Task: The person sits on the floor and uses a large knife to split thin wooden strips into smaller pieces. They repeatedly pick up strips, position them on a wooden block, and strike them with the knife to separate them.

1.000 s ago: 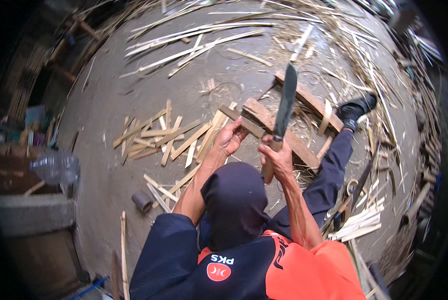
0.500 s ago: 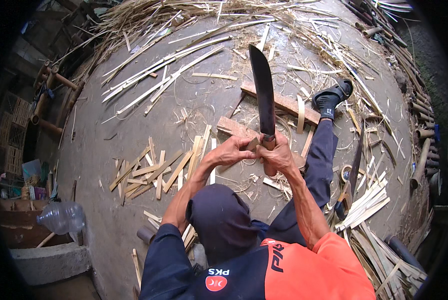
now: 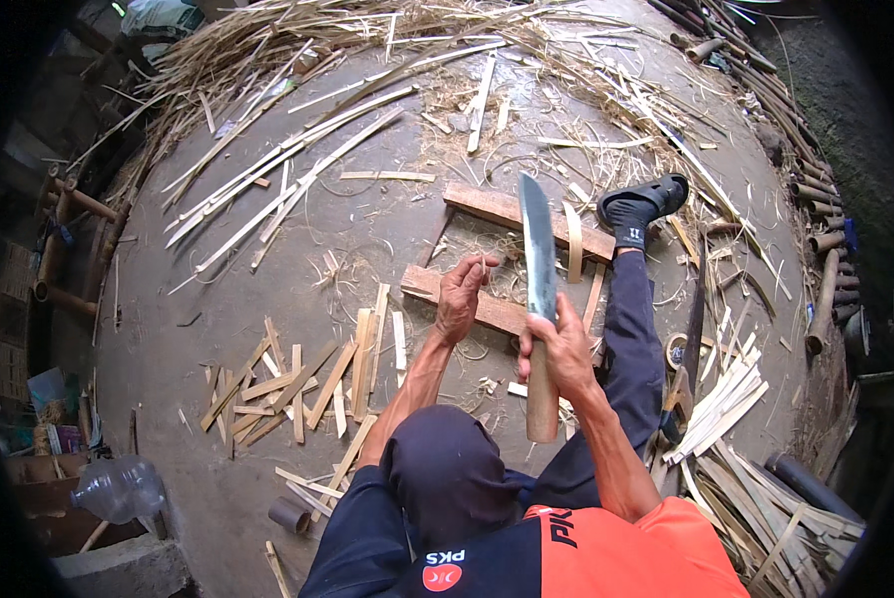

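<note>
My right hand (image 3: 564, 351) is closed round the upper part of a machete's wooden handle, whose butt sticks out below it toward me. The broad steel blade of the machete (image 3: 539, 249) points away from me, above a pair of wooden blocks. To its left, my left hand (image 3: 461, 297) is raised with the fingers curled in. Something thin and pale shows at its fingertips, too small to name. Beneath the hands lie the near wooden block (image 3: 467, 299) and the far wooden block (image 3: 527, 217), with a curved bamboo strip (image 3: 573, 244) leaning at the far one.
Short bamboo slats (image 3: 292, 389) are scattered at the left. A handsaw (image 3: 681, 389) and a bundle of pale strips (image 3: 721, 409) lie beside my outstretched right leg (image 3: 634, 329). Long bamboo strips (image 3: 297, 149) spread across the far floor. A clear plastic jug (image 3: 120, 490) stands at lower left.
My left hand has come away from the machete handle and moved left. The machete has dropped closer to me, and its blade now shows its flat, lighter side.
</note>
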A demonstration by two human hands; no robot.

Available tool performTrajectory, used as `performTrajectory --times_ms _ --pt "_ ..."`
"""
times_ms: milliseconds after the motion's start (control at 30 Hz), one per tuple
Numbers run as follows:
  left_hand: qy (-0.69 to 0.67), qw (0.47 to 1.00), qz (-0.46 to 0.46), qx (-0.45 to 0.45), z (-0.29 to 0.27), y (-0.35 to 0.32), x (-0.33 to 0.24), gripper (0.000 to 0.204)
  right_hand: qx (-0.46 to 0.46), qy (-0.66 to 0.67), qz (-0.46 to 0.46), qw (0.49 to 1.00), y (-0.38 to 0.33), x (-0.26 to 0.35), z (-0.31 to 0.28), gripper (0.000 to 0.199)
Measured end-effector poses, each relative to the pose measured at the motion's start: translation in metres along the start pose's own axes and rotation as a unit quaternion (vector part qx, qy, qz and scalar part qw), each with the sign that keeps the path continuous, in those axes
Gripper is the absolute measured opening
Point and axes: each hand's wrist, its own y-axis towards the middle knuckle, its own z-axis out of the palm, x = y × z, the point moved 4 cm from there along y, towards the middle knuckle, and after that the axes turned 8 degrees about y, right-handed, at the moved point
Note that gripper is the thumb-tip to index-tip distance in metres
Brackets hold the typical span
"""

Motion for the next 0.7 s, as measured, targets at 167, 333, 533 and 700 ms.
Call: performTrajectory --times_ms 167,333,533,700 --pt "-0.020 1.000 -0.008 -0.008 -0.003 0.004 0.020 0.028 -0.002 -0.125 0.021 0.992 0.022 0.006 0.019 0.023" --pt "-0.034 0.998 -0.059 -0.004 -0.002 0.003 0.031 0.027 0.005 -0.255 0.011 0.967 0.034 0.016 0.025 0.020" --pt "-0.035 0.997 -0.063 -0.004 0.000 0.001 0.032 0.023 0.017 -0.302 0.003 0.953 0.035 0.019 0.024 0.025" --pt "-0.043 0.997 -0.056 -0.005 0.001 0.001 0.029 0.022 0.012 -0.327 -0.001 0.945 0.034 0.021 0.028 0.025"
